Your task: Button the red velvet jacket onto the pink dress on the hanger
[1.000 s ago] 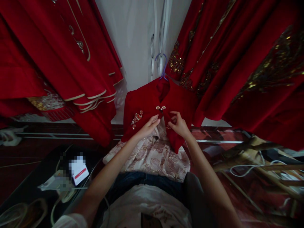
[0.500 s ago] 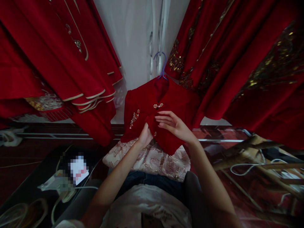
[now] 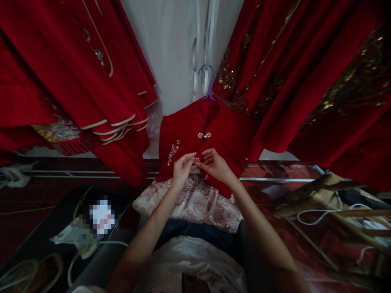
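A short red jacket (image 3: 180, 126) hangs in front of me on a purple hanger (image 3: 210, 83), its lower part resting over a pale patterned cloth (image 3: 171, 199) on my lap. Both my hands meet at the jacket's front opening. My left hand (image 3: 182, 169) is closed, pinching the front edge beside a beaded clasp (image 3: 197, 160). From the other side my right hand (image 3: 215, 165) pinches the opposite edge at the same clasp. Higher up, another beaded clasp (image 3: 204, 135) joins the two fronts. A beaded ornament (image 3: 173, 152) decorates the chest at left.
Red garments with pale piping (image 3: 100, 89) hang at left, and red garments with gold embroidery (image 3: 345, 93) at right. At lower left, cables and a blurred-out white item (image 3: 102, 215) lie on a dark surface. A wooden frame (image 3: 330, 215) stands at right.
My right hand has moved down from above the cloth and closed on the front edge. My left hand has shifted slightly up beside it. The two jacket edges are now together at the middle clasp.
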A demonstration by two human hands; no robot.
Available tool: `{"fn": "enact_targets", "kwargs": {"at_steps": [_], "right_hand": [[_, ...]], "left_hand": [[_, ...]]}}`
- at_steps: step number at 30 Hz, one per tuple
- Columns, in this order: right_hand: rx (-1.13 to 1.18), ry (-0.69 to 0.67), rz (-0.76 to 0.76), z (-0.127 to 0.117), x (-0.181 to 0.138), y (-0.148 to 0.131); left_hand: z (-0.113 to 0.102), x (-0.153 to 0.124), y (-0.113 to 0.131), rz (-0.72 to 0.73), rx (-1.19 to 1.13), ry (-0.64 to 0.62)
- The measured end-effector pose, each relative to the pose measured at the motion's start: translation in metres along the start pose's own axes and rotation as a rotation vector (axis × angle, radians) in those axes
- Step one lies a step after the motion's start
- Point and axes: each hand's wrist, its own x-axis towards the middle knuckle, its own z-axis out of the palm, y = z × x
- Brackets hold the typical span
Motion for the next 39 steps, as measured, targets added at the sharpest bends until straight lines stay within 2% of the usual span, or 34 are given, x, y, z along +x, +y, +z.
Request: {"fn": "enact_targets", "kwargs": {"at_steps": [4, 7, 10, 12, 14, 16, 19, 23, 26, 30, 33, 39], "right_hand": [[-0.004, 0.019, -0.006, 0.006, 0.000, 0.001], [-0.026, 0.010, -0.017, -0.001, 0.000, -0.002], [-0.057, -0.070, -0.042, -0.012, 0.000, -0.005], [-0.046, -0.135, -0.050, -0.017, 0.000, -0.005], [0.000, -0.213, -0.035, -0.020, 0.001, -0.005], [0.069, -0.294, -0.010, -0.022, 0.001, -0.006], [0.163, -0.348, 0.024, -0.023, 0.003, -0.011], [0.279, -0.303, 0.033, -0.020, 0.013, -0.022], [0.290, -0.249, -0.030, -0.007, 0.030, -0.027], [0.087, -0.113, -0.147, 0.022, 0.058, -0.021], [-0.088, -0.031, -0.162, 0.041, 0.072, -0.011], [-0.203, 0.069, -0.186, 0.057, 0.080, 0.005]], "left_hand": [[-0.004, 0.001, 0.008, 0.159, 0.319, -0.022], [-0.019, 0.016, 0.012, 0.369, 0.590, 0.149], [-0.040, 0.043, 0.002, 0.468, 0.658, 0.342], [-0.053, 0.060, -0.010, 0.409, 0.598, 0.326], [-0.060, 0.071, -0.021, 0.307, 0.527, 0.254], [-0.062, 0.075, -0.028, 0.234, 0.464, 0.197], [-0.057, 0.072, -0.029, 0.225, 0.385, 0.197], [-0.050, 0.069, -0.022, 0.303, 0.323, 0.223], [-0.048, 0.071, -0.018, 0.311, 0.305, 0.212], [-0.048, 0.075, -0.016, 0.271, 0.279, 0.204], [-0.050, 0.076, -0.014, 0.252, 0.242, 0.208], [-0.054, 0.073, -0.011, 0.217, 0.099, 0.185]]}}
